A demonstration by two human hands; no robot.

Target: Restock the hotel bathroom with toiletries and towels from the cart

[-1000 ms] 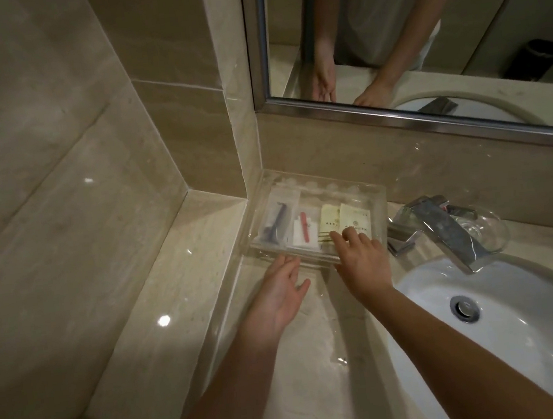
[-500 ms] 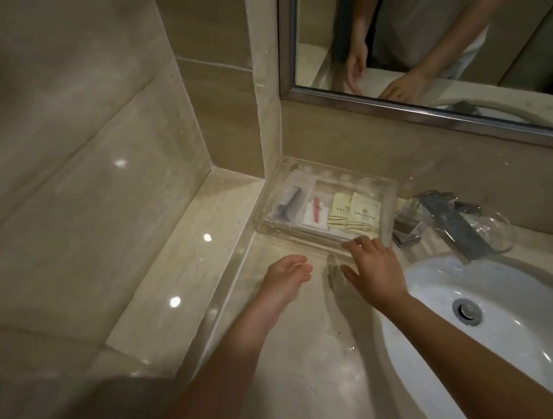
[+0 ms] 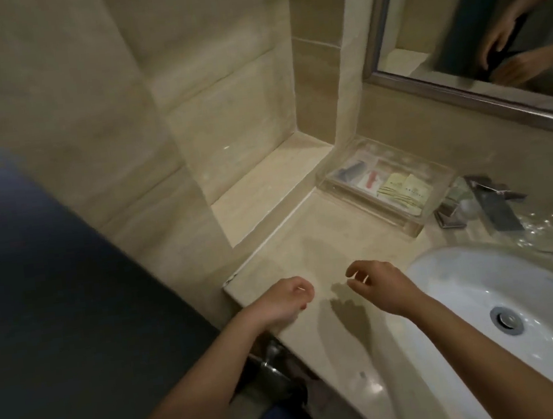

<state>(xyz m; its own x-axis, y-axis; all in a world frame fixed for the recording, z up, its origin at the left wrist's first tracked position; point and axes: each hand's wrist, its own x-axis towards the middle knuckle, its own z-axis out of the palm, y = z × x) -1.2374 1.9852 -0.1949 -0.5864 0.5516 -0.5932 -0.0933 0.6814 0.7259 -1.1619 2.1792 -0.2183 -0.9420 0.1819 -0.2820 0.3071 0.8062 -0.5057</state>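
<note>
Beige marble covers the wall and the vanity counter. A dark, smeared mass fills the left side, too blurred to identify. The white basin is cut off by the right and bottom edges. The mirror is cropped at the top right corner and reflects only two blurred hands and forearms.

The clear tray sits at the back of the counter under the mirror, just left of the chrome tap and well apart from both hands. A glass dish by the tap is partly hidden behind it and hard to make out.

The left hand and right hand hover apart over the counter's front, with fingers loosely curled and gripping nothing.

In the tray lie a packet with a dark comb-like item, a packet with something red and two yellow-green sachets. The sachets carry print, but it is too blurred to read.
</note>
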